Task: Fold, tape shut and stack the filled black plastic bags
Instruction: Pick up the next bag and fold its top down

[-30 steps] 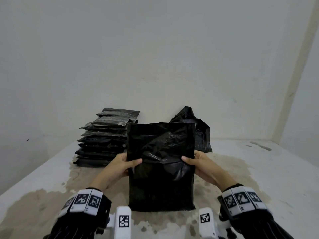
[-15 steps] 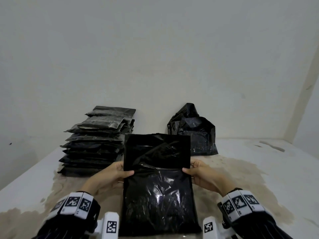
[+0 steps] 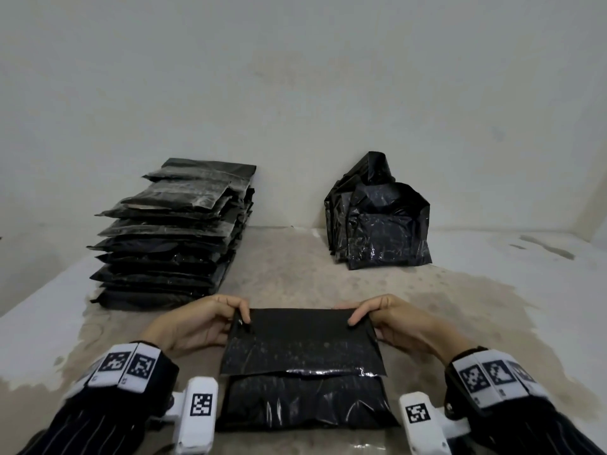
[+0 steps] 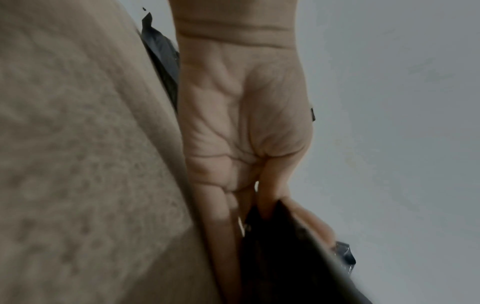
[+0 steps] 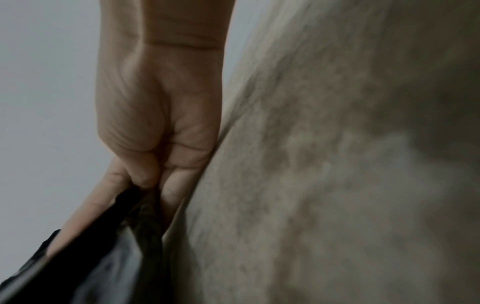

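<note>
Black plastic bag (image 3: 303, 366) lies on the table (image 3: 492, 310) between your hands, long axis toward you; left hand (image 3: 197, 325) and right hand (image 3: 399, 323) pinch the fold's far corners, equally near.

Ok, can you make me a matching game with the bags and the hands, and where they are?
Things:
1. folded bag
2. flat stack of bags
3. upright bunch of bags
4. left hand

Places or states:
A. standing far right by the wall
B. pinching the folded bag's far left corner
C. piled far left
D. lying between both hands

Pairs: 1-D, 2-C, 3-A, 4-B
</note>
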